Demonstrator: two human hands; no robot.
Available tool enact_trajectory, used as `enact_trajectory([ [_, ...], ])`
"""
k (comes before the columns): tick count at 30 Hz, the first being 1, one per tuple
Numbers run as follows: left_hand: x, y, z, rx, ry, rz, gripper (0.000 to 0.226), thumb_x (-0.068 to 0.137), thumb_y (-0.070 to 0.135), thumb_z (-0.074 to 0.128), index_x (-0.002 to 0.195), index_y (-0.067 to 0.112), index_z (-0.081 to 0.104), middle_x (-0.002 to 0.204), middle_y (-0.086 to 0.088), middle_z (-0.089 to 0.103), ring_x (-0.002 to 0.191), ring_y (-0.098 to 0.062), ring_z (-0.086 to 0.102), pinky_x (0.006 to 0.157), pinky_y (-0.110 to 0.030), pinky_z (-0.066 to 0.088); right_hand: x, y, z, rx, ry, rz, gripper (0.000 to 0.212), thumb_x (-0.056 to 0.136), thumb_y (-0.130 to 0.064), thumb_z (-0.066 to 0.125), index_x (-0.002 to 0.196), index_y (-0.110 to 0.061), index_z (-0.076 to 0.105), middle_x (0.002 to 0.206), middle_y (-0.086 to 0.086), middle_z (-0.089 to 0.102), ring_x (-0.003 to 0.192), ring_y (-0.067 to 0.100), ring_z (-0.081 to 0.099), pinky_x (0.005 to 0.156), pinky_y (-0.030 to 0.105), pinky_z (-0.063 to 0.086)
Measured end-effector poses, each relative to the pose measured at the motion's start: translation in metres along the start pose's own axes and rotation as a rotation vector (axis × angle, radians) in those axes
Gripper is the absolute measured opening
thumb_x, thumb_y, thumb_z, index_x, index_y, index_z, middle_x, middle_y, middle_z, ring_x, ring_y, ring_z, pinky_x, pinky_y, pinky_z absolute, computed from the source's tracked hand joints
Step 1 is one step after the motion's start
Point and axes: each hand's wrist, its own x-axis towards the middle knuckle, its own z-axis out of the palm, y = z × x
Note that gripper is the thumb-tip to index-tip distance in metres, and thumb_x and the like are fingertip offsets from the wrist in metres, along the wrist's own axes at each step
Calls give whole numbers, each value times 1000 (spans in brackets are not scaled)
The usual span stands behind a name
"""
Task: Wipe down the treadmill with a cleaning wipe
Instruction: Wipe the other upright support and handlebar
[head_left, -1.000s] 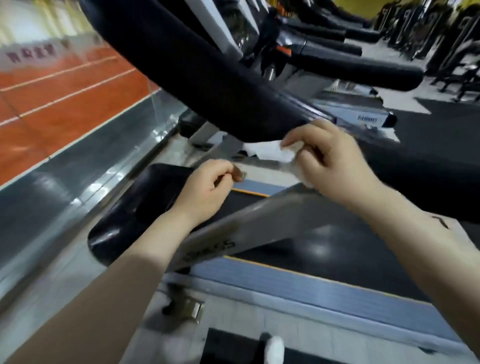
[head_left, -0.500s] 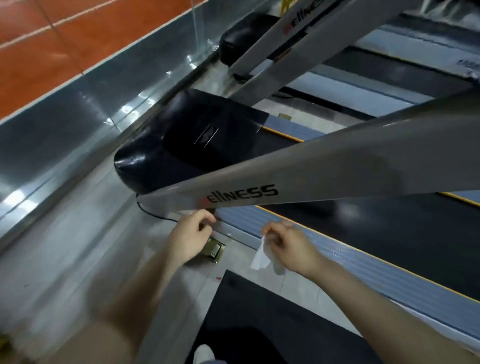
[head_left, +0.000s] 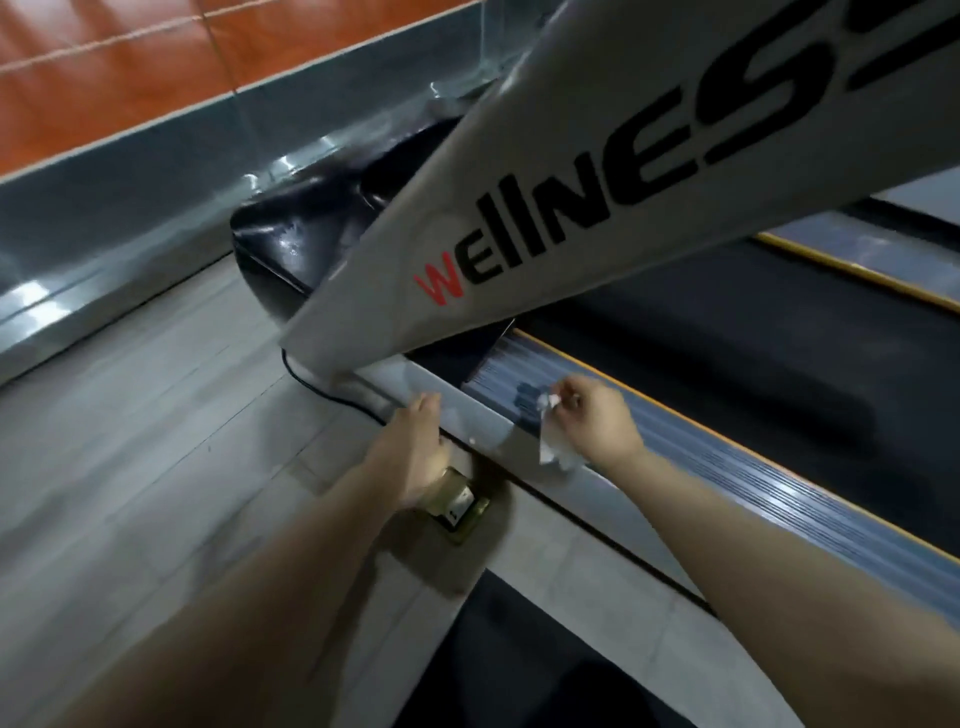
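The left hand (head_left: 421, 447) is blurred, so how its fingers lie cannot be told. Below those fingers, its wrist hides part of a brass floor socket (head_left: 460, 512). The wipe (head_left: 553, 441) hanging under the right hand's (head_left: 602, 421) fingers (head_left: 563, 397) is smeared, its folds unreadable. Above the fingers, the grey upright (head_left: 519, 223) runs off the frame's top right, cutting its lettering short.

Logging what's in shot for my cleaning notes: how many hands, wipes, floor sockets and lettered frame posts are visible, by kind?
Bare hands: 2, the left hand and the right hand
Crumpled white cleaning wipe: 1, pinched in the right hand
Brass floor socket: 1
Silver treadmill frame post lettered "WellNES": 1
Total: 5
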Motion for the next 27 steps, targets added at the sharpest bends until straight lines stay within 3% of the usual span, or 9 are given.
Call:
enact_trajectory([
  [3, 27, -9, 28, 3, -32, 14, 65, 98, 15, 47, 156, 9, 17, 163, -8, 18, 150, -25, 20, 119, -37, 23, 45, 16, 35, -13, 153, -63, 12, 92, -8, 56, 100, -11, 65, 103, 7, 61, 93, 26, 59, 76, 34, 47],
  [6, 55, -19, 39, 6, -2, 87, 68, 99, 20, 44, 157, 8, 11, 166, -7, 9, 152, -20, 10, 122, -35, 16, 67, 10, 74, -148, 16, -159, 22, 94, -9, 49, 113, -8, 61, 119, 11, 56, 111, 29, 55, 90, 33, 42],
  [8, 74, -27, 42, 38, 3, 124, 68, 101, 22, 40, 157, 7, 6, 166, -7, 2, 153, -18, 3, 123, -32, 6, 63, 0, 104, -281, -130, -276, 44, 99, -25, 40, 138, -4, 45, 145, 17, 39, 137, 32, 35, 110, 33, 30],
  [10, 93, -30, 41, 40, 50, 157, 65, 102, 27, 33, 157, 5, 6, 166, -9, 0, 153, -18, -1, 120, -27, -2, 55, -8, 126, -367, -177, -361, 70, 98, -47, 20, 154, -4, 20, 161, 18, 11, 150, 29, 6, 123, 36, 8],
  [13, 117, -30, 38, 48, 155, 213, 85, 83, 50, 11, 157, 7, 14, 166, -9, 6, 153, -19, 4, 123, -31, 1, 75, -9, 133, -434, -121, -311, 70, 102, -50, 17, 156, -9, 2, 163, 12, -6, 151, 21, -8, 122, 36, -5],
  [16, 132, -42, 41, 180, 191, 254, 95, 75, 54, -4, 158, 12, 13, 166, -5, 5, 153, -17, 4, 124, -34, 3, 86, -1, 122, -453, -82, -183, 75, 100, -58, 17, 157, -12, 0, 164, 8, -6, 151, 20, -8, 122, 38, -4],
  [22, 140, -54, 37, 52, 58, 256, 65, 96, 36, 13, 159, 23, 6, 165, 11, -6, 149, -2, -6, 122, -28, -5, 73, 46, 90, -449, 97, 258, 73, 100, -54, 18, 156, -10, 2, 164, 12, -3, 151, 25, -4, 122, 40, -2],
  [27, 149, -61, 28, -38, 24, 281, 54, 106, 16, 22, 158, 28, 13, 164, 15, 0, 138, 11, -5, 122, -27, -4, 132, -10, 123, -381, 17, 54, 69, 98, -36, 27, 155, -4, 6, 163, 15, 0, 151, 27, 1, 123, 39, 0],
])
